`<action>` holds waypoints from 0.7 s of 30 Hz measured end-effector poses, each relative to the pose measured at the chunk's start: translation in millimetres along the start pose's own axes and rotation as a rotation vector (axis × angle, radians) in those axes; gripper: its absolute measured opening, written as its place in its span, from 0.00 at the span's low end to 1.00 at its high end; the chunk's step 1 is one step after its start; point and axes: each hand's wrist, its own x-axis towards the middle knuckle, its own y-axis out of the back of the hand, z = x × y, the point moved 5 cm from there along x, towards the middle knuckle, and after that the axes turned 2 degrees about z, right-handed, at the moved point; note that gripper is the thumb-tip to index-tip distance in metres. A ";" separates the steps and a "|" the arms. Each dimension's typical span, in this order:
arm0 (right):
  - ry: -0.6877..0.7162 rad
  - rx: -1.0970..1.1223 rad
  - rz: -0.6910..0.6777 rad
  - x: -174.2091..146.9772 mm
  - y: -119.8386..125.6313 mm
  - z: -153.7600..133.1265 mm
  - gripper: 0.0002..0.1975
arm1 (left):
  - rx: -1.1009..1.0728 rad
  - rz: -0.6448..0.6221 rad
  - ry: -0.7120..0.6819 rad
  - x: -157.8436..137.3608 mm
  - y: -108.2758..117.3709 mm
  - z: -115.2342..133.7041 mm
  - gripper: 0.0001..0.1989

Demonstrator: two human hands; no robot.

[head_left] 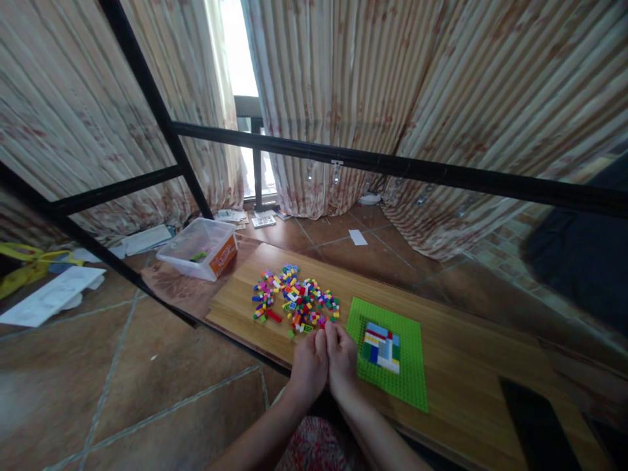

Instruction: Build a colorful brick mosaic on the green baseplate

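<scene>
My left hand and my right hand are pressed together at the near edge of the wooden board, fingers curled in. Whatever they hold, if anything, is hidden, though a bit of red shows by the fingertips. Just beyond them spreads a loose heap of colourful toy bricks. To the right of my right hand lies a green baseplate. On it stands a rectangular patch of joined bricks in white, blue, red, green and yellow.
A clear plastic box with an orange label stands at the board's far left end. Black metal bars cross beyond the wooden board. A dark flat object lies at the right. Curtains hang behind.
</scene>
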 end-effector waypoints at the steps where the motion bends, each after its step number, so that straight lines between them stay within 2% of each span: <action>1: 0.005 -0.013 0.009 1.5 -0.5 1.7 0.22 | -0.004 0.000 0.009 2.0 -1.0 -3.3 0.17; 9: 0.033 -0.092 0.040 9.4 -5.8 12.3 0.24 | -0.060 0.023 0.039 9.6 -1.3 -28.5 0.19; 16: 0.037 -0.099 0.053 13.6 -6.8 7.8 0.23 | -0.034 0.058 0.059 13.3 0.2 -29.9 0.18; 19: -0.056 0.059 0.066 12.6 -6.3 15.5 0.21 | -0.139 0.072 0.096 11.4 -2.0 -31.5 0.21; 21: -0.198 0.226 0.087 10.6 -4.3 25.3 0.18 | -0.251 0.033 0.147 9.6 -4.5 -33.8 0.23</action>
